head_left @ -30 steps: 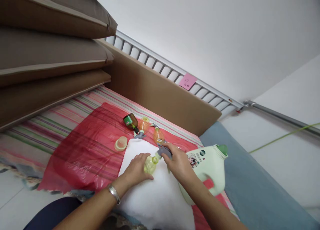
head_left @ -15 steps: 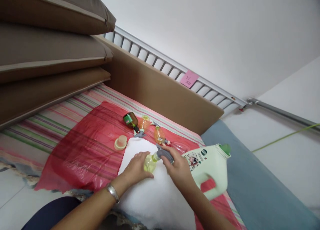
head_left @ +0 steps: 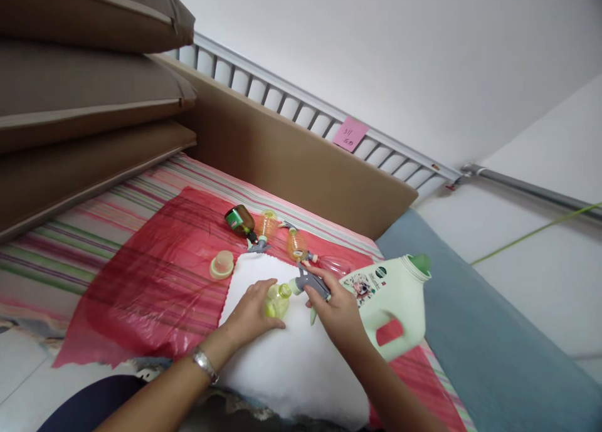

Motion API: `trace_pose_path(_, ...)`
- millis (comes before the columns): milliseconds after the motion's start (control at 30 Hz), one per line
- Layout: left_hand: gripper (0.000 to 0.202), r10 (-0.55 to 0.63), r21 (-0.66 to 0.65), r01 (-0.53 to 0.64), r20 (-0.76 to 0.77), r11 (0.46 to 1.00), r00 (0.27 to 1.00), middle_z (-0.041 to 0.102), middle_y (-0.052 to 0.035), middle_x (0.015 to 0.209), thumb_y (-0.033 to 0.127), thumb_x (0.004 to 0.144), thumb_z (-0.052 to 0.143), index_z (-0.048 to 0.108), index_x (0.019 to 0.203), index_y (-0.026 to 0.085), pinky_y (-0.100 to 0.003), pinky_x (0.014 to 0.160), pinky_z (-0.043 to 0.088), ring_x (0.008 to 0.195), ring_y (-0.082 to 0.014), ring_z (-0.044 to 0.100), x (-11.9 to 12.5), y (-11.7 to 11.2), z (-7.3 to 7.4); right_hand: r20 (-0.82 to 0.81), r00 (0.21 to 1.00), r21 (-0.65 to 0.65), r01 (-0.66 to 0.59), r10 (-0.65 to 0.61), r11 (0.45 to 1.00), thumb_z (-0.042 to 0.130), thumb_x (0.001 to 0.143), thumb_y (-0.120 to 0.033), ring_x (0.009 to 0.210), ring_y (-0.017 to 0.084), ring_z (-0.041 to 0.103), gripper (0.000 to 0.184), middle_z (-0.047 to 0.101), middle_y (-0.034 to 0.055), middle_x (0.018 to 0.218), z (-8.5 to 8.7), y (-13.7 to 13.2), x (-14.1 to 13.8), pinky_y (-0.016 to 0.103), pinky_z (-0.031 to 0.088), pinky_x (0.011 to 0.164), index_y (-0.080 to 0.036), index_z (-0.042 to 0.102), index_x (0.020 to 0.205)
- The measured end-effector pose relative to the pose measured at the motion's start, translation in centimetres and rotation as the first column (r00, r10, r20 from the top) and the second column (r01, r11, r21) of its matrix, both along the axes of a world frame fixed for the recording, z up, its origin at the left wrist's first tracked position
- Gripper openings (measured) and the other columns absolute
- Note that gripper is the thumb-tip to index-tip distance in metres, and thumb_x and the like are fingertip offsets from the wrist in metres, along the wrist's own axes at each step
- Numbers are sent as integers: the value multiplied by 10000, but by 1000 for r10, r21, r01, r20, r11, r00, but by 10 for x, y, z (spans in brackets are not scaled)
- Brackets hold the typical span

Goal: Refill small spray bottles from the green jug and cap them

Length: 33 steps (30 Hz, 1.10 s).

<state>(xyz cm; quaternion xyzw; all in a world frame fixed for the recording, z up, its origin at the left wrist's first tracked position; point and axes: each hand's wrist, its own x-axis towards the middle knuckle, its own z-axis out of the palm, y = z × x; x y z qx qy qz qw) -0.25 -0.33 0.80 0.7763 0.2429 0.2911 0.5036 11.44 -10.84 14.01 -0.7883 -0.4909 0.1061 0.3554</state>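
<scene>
My left hand (head_left: pixel 256 308) is wrapped round a small clear yellow-green bottle (head_left: pixel 276 303), whose bare neck faces up and right. In my right hand (head_left: pixel 335 300) is a grey trigger spray head (head_left: pixel 311 284) with a pale green collar, held just right of the bottle's mouth and apart from it. Both are above a white cloth (head_left: pixel 301 357). Right of my right hand lies a large pale green jug (head_left: pixel 399 306), tilted, with its green inner spout uncovered. A translucent cap (head_left: pixel 222 264) rests left of the cloth.
Behind the cloth lie a brown bottle (head_left: pixel 239 220), two orange spray bottles (head_left: pixel 267 225) and a clear pinkish bottle (head_left: pixel 335 266). Red plastic sheeting (head_left: pixel 155 281) covers a striped cloth (head_left: pixel 89 244). Stacked cushions (head_left: pixel 94 87) stand left, a brown board (head_left: pixel 291 156) behind.
The spray head has come off the yellow-green bottle and moved slightly right in my right hand, showing the bottle's mouth. The view has shifted a little.
</scene>
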Motion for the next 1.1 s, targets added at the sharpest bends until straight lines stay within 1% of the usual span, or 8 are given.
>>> trace_pose_path(200, 864, -5, 35, 5, 3, 999, 1000, 546, -116, 1249, 292, 495, 855, 465, 1261, 206, -455, 1018, 359, 1179, -299, 476, 1, 0, -3, 191, 981, 16, -39, 35, 999, 503, 815, -323, 718, 194, 655, 329, 668, 40, 1030, 20, -6, -6, 349, 506, 756, -227, 591, 1117)
trace_pose_path(333, 873, -39, 45, 38, 9, 998, 999, 539, -117, 1259, 277, 488, 861, 463, 1262, 207, -450, 1025, 355, 1178, -295, 478, 1, 1, -5, 209, 963, -117, -147, 169, 982, 528, 789, -243, 768, 178, 638, 284, 673, 2, 997, 43, 6, 2, 322, 481, 767, -258, 622, 1056)
trace_pose_path(467, 892, -68, 49, 67, 29, 997, 997, 527, -116, 1274, 289, 479, 861, 458, 1272, 215, -447, 1036, 345, 1195, -303, 468, 1, 3, -7, -48, 906, -338, -411, 421, 846, 558, 738, -181, 688, 144, 602, 297, 672, -21, 847, 59, 33, 19, 258, 467, 640, -249, 638, 1016)
trace_pose_path(533, 890, -70, 43, 69, 25, 997, 997, 532, -114, 1270, 280, 474, 861, 465, 1268, 213, -446, 1032, 349, 1190, -309, 473, 1, 3, -7, -140, 884, -358, -466, 447, 809, 573, 722, -171, 691, 141, 597, 308, 669, -15, 835, 57, 42, 26, 250, 465, 632, -232, 644, 1016)
trace_pose_path(700, 889, -64, 32, 64, 10, 997, 998, 539, -125, 1256, 299, 472, 863, 471, 1263, 197, -444, 1013, 363, 1172, -307, 481, 0, 3, -6, -126, 856, -330, -512, 501, 793, 567, 760, -191, 906, 169, 605, 334, 672, -12, 1005, 37, 42, 36, 292, 455, 816, -265, 643, 1076)
trace_pose_path(767, 899, -60, 33, 60, 19, 998, 998, 539, -115, 1258, 301, 464, 868, 469, 1265, 217, -453, 1009, 363, 1170, -306, 480, 1, 3, -6, -122, 865, -357, -496, 487, 791, 559, 771, -212, 909, 172, 605, 308, 676, -16, 986, 31, 38, 38, 291, 453, 817, -261, 649, 1061)
trace_pose_path(900, 898, -49, 39, 47, 29, 998, 998, 542, -119, 1256, 295, 464, 871, 472, 1265, 212, -460, 1003, 365, 1168, -305, 481, 2, 2, -7, -70, 942, -418, -328, 330, 847, 572, 759, -253, 707, 162, 599, 246, 662, -14, 772, 23, 30, 34, 255, 447, 641, -216, 657, 987)
trace_pose_path(1100, 898, -35, 63, 32, 38, 997, 999, 562, -117, 1232, 315, 460, 871, 480, 1263, 219, -467, 990, 376, 1150, -304, 496, 3, 1, -6, 9, 977, -399, -191, 212, 897, 544, 781, -290, 602, 154, 588, 195, 637, -29, 650, 14, 20, 17, 251, 415, 573, -220, 640, 936)
